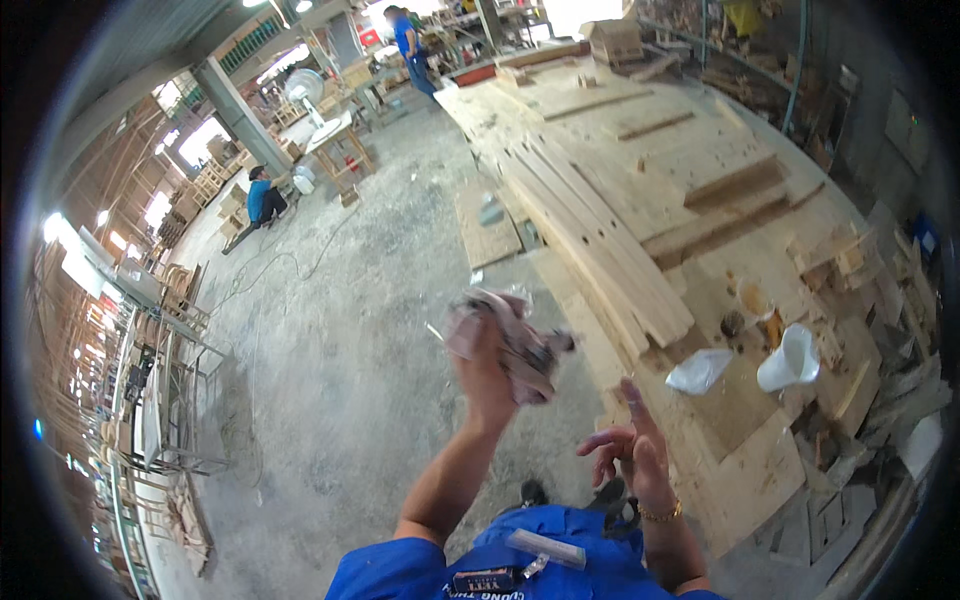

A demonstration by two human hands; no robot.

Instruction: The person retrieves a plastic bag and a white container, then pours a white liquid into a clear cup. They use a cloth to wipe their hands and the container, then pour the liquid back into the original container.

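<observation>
In my left hand point(482, 375) is a crumpled, stained pinkish cloth point(525, 350), held up above the concrete floor; its edges are blurred. My right hand point(637, 455) is raised beside the workbench with its index finger stretched and the others loosely bent, holding nothing. Nearest to it on the bench are a clear plastic bag point(699, 371) and a white plastic cup point(789, 359). Long wooden strips with dark holes point(590, 235) lie side by side along the bench's near edge.
The large plywood-topped bench point(560, 110) carries loose wood blocks point(735, 185) and a small dark round thing point(732, 324). Wood scraps point(840, 510) heap up at the right. A person point(265, 197) sits on the floor; another point(410, 50) stands far off. A hose point(300, 262) crosses the floor.
</observation>
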